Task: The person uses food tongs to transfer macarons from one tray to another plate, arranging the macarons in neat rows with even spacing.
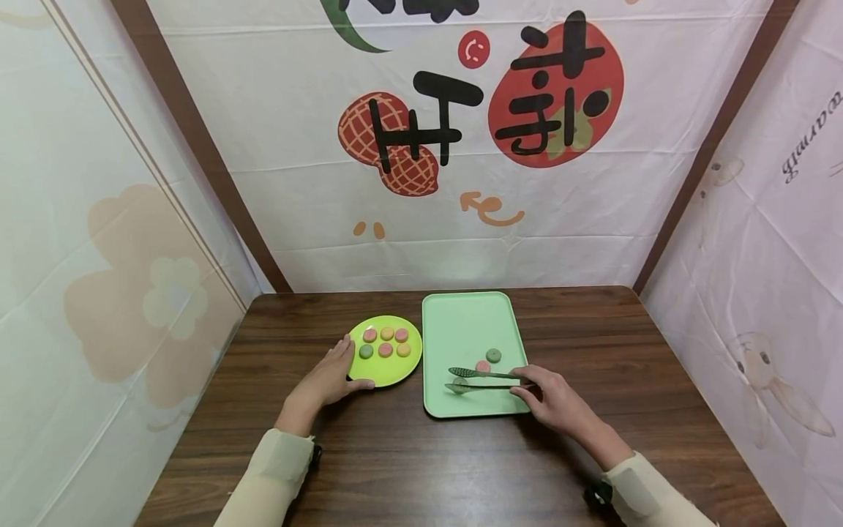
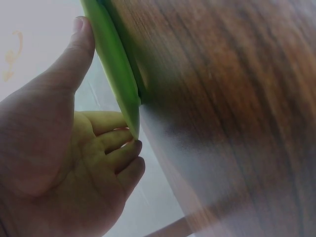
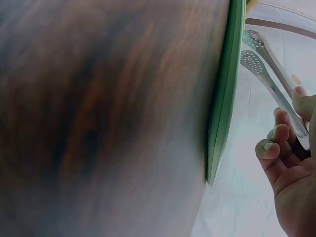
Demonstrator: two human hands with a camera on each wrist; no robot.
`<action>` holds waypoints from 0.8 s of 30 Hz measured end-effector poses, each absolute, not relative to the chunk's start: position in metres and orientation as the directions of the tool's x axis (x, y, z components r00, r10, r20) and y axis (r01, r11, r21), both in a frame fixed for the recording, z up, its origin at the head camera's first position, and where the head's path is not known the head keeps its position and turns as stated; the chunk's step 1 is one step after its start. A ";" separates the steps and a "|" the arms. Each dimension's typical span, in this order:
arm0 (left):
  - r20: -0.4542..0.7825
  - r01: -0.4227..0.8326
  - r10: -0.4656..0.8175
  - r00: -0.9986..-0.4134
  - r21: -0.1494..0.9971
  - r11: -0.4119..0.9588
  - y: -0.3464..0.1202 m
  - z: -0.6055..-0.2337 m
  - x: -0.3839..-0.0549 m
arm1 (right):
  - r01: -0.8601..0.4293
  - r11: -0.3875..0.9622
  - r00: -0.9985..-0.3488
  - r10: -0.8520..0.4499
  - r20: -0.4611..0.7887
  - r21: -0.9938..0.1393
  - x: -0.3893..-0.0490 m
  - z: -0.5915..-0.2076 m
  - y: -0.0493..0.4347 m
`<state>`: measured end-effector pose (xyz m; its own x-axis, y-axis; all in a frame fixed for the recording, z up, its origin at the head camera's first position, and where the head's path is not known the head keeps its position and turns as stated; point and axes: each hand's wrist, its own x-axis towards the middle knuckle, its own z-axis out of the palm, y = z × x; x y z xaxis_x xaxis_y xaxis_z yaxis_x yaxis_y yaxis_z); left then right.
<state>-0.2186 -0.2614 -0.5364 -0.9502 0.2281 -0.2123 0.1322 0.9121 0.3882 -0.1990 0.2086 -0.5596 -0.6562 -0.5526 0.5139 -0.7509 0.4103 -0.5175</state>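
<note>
My right hand (image 1: 556,402) holds a pair of metal tongs (image 1: 484,387) by the handle end, their perforated tips apart over the light green tray (image 1: 467,322). A green macaron (image 1: 493,356) and a pink macaron (image 1: 484,365) lie on the tray beside the tongs. Another small round piece (image 1: 459,381) shows partly behind the near tip. With fingers and thumb spread, my left hand (image 1: 327,377) touches the left and near rim of a yellow-green plate (image 1: 388,372). Several macarons sit there in two rows, including a green one (image 1: 366,351) and a yellow one (image 1: 404,350).
Both the plate and the tray rest on a dark wooden table (image 1: 408,461), side by side. A white printed cloth (image 1: 421,256) hangs behind the table's far edge, with more cloth at either side.
</note>
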 end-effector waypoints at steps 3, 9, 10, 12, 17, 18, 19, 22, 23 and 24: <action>-0.213 0.132 0.228 -0.950 0.387 0.913 -0.261 -0.537 -0.219 | -0.748 0.417 -0.660 -0.553 0.508 -0.517 -0.199 -0.560 0.209; -0.211 0.134 0.229 -0.950 0.387 0.912 -0.262 -0.538 -0.219 | -0.748 0.422 -0.660 -0.556 0.505 -0.513 -0.201 -0.562 0.210; -0.210 0.134 0.229 -0.951 0.388 0.912 -0.262 -0.538 -0.219 | -0.750 0.422 -0.658 -0.556 0.507 -0.510 -0.201 -0.563 0.211; -0.211 0.132 0.227 -0.951 0.387 0.913 -0.262 -0.538 -0.219 | -0.753 0.422 -0.655 -0.556 0.512 -0.505 -0.202 -0.563 0.211; -0.211 0.132 0.226 -0.951 0.384 0.914 -0.263 -0.539 -0.220 | -0.757 0.422 -0.651 -0.553 0.519 -0.500 -0.202 -0.562 0.210; -0.211 0.133 0.227 -0.951 0.385 0.913 -0.263 -0.540 -0.220 | -0.756 0.421 -0.652 -0.553 0.519 -0.501 -0.202 -0.562 0.210; -0.211 0.132 0.227 -0.951 0.386 0.913 -0.263 -0.540 -0.220 | -0.756 0.421 -0.652 -0.553 0.519 -0.501 -0.202 -0.562 0.210; -0.210 0.132 0.227 -0.951 0.389 0.912 -0.263 -0.540 -0.220 | -0.754 0.421 -0.655 -0.550 0.518 -0.504 -0.202 -0.561 0.210; -0.209 0.132 0.227 -0.951 0.390 0.912 -0.263 -0.540 -0.219 | -0.753 0.422 -0.656 -0.549 0.518 -0.505 -0.202 -0.561 0.209; -0.208 0.133 0.228 -0.951 0.391 0.911 -0.264 -0.540 -0.219 | -0.751 0.424 -0.658 -0.547 0.517 -0.506 -0.203 -0.561 0.209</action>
